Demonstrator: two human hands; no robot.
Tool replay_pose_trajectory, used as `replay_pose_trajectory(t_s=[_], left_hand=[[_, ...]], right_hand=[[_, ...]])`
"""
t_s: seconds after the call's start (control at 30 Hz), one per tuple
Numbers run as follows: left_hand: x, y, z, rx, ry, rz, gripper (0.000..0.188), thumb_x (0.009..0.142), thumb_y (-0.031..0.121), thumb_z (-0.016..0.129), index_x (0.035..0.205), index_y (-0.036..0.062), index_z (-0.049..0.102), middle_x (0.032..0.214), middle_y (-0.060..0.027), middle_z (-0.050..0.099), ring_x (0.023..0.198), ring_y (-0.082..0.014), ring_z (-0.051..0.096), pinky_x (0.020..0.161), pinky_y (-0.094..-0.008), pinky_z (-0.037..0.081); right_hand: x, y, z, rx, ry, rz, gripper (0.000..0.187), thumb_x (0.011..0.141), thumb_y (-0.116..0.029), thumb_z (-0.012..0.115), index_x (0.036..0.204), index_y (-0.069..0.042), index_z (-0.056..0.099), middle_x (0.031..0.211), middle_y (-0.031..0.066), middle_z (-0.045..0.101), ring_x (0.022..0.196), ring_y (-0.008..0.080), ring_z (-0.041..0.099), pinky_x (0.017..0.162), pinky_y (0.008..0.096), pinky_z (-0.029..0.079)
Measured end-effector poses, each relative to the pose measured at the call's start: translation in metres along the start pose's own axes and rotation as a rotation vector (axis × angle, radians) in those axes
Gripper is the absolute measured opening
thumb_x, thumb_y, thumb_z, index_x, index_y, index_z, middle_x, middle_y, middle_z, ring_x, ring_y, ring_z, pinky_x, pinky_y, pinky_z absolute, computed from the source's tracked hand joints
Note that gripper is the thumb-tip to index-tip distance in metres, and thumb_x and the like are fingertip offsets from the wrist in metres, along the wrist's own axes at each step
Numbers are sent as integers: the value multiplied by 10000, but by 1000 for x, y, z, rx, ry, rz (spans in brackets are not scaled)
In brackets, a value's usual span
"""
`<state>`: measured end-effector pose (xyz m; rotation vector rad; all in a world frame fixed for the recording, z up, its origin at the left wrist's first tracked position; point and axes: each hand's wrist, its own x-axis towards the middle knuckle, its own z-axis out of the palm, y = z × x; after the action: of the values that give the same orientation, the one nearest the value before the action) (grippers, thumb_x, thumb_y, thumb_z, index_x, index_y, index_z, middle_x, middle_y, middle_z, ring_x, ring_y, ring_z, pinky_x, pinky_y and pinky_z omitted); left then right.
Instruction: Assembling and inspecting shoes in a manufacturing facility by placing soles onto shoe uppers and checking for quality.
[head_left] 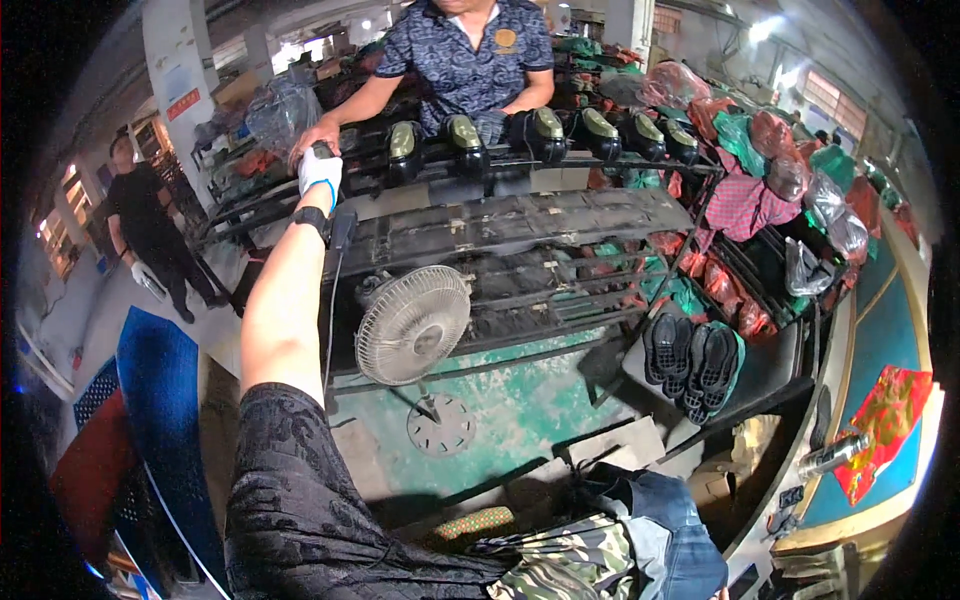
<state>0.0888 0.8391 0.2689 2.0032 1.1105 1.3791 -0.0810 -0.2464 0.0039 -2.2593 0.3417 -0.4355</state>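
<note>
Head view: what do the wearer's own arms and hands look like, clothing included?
The left hand wears a white glove with a blue cuff edge. Behind it sits a black, watch-like band; further up the arm, a dark, patterned sleeve. The right hand isn't visible.

Fan (415, 325): grey. Beyond the fan: left hand (320, 178), white-gloved; shoes (547, 145), black with olive-gold tops; co-worker's shirt (455, 62), dark blue, patterned. Left of the fan: panel (158, 380), blue. Right of the fan: checked cloth (745, 205), pinkish-red; soles (714, 362), black. Nearer than the fan: camouflage fabric (565, 560), green and brown; denim (678, 535), blue.
</note>
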Motion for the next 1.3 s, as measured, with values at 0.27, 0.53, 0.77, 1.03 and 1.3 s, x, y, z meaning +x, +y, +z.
replay_pose_trajectory(t_s=[0.27,0.53,0.77,1.03,1.3], left_hand=[[-67,47,-14,75,252,-73,599,818,311,758,1314,33,572,1313,-225,621,1221,-366,612,993,-450,512],[-75,96,-4,215,341,254,833,806,388,766,1493,66,422,1466,-229,485,1343,-389,489,1113,-469,411],[-140,192,88,-260,-228,654,720,850,247,756,1459,1,462,1360,-211,582,1247,-326,576,1072,-414,447],[-186,257,241,-181,-424,355,965,778,394,814,1520,-27,362,1436,-268,531,1312,-376,543,1108,-423,425],[-173,271,286,58,-304,132,1165,662,489,868,1556,75,245,1476,-285,445,1313,-435,518,1080,-489,461]], right_hand=[[-14,4,-9,76,33,231,330,996,-125,622,1298,5,642,1077,100,698,796,161,599,665,282,503],[-15,22,4,32,44,166,310,996,-120,634,1271,19,663,1115,134,708,856,191,642,682,296,544],[-17,24,5,-170,62,20,290,967,-77,645,1216,68,676,1187,219,698,1057,319,658,970,385,515],[-24,6,5,-91,87,47,287,974,-103,637,1204,64,681,1213,221,692,1127,336,643,1035,404,481],[-25,-4,5,-188,48,232,312,987,-145,637,1223,55,676,1258,223,674,1175,337,625,1064,414,455]])
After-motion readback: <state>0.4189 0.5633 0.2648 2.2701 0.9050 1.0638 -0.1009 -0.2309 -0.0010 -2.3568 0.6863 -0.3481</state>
